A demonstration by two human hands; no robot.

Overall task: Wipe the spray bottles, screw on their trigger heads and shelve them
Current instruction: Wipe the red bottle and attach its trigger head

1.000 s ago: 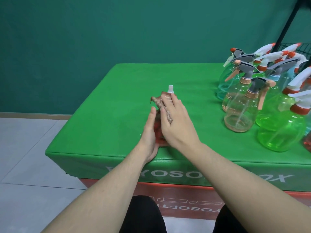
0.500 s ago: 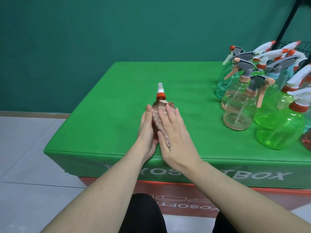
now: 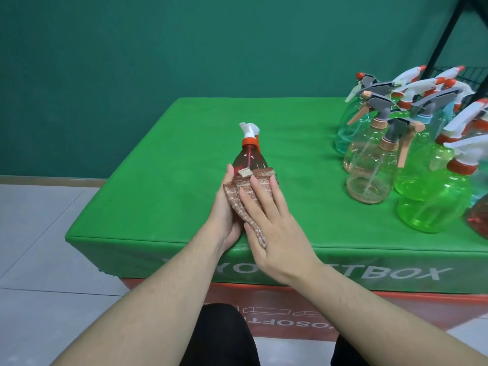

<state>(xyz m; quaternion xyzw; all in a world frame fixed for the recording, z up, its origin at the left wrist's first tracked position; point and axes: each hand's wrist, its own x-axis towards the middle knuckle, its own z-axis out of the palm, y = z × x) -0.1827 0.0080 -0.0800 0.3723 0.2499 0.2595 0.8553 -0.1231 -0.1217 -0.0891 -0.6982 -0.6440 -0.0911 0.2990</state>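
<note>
Brown cloth (image 3: 245,199) wraps red bottle (image 3: 249,161)

We see a red spray bottle (image 3: 249,161) of clear, glossy plastic, its trigger head (image 3: 249,133) in opaque white and orange plastic. Over it lies a brown cloth (image 3: 244,196), nubbly and matt, with a small woven tag. The worktop (image 3: 169,165) wears a smooth green cover with a faint sheen, like vinyl. The other bottles (image 3: 433,204) are see-through tinted plastic, shiny, with matt grey or white heads. The rack (image 3: 446,35) looks like black painted metal. We find the floor (image 3: 39,233) pale, smooth tile, and the wall (image 3: 132,48) matt green.
</note>
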